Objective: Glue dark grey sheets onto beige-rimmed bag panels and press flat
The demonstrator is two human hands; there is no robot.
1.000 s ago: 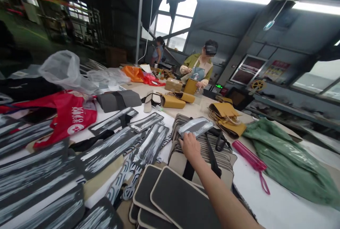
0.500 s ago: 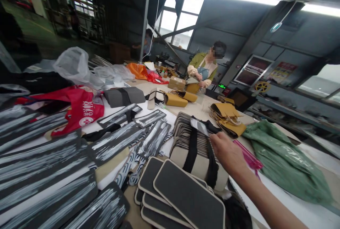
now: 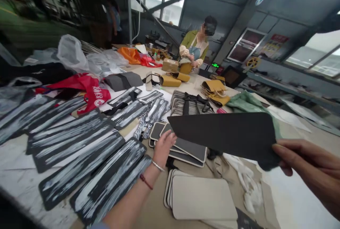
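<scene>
My right hand (image 3: 302, 161) grips the right end of a dark flat panel (image 3: 223, 129) between thumb and fingers, holding it up above the table. My left hand (image 3: 164, 147) reaches forward with its fingers stretched out, just below the panel's left end. It lies over a pile of dark panels with pale edges (image 3: 195, 147); whether it touches them I cannot tell. Closer to me is a stack of beige panels (image 3: 204, 197). Behind the held panel stands a row of upright panels (image 3: 180, 103) with black straps, partly hidden.
Dark panels streaked with white (image 3: 79, 151) cover the left side. A red bag (image 3: 92, 94) and clear plastic bags (image 3: 71, 51) lie behind them. Mustard-coloured bags (image 3: 215, 92) and green cloth (image 3: 247, 101) sit farther back. Across the table a person (image 3: 195, 48) handles a mustard piece.
My right hand has left the strapped row and now holds the dark panel in the foreground. My left hand has come into view. The camera has tilted down, showing the beige stack.
</scene>
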